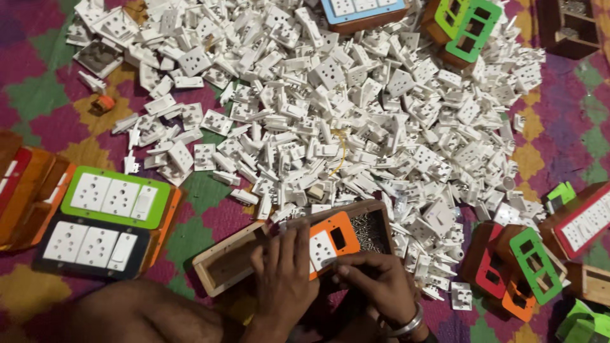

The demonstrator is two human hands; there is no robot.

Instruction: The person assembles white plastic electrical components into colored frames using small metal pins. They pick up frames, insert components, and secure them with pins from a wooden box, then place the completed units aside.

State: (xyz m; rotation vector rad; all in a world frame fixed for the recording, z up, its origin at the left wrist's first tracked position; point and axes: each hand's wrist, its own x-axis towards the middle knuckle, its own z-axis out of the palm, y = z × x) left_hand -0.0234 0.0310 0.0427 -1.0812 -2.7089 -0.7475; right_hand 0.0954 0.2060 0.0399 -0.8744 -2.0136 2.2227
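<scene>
while both hands grip, orange plate (337, 238) carries white socket (321, 249).

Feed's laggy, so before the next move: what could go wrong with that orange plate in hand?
The orange plate sits between the left hand and right hand over a wooden box of small metal parts; a slip might tip or scatter them. The white socket pile crowds the box and may slide in.

A floor-level home workshop for assembling switchboards. A heap of white sockets (330, 108) covers a patterned mat (38, 101). Finished boards (114, 200) lie stacked beside it.
</scene>
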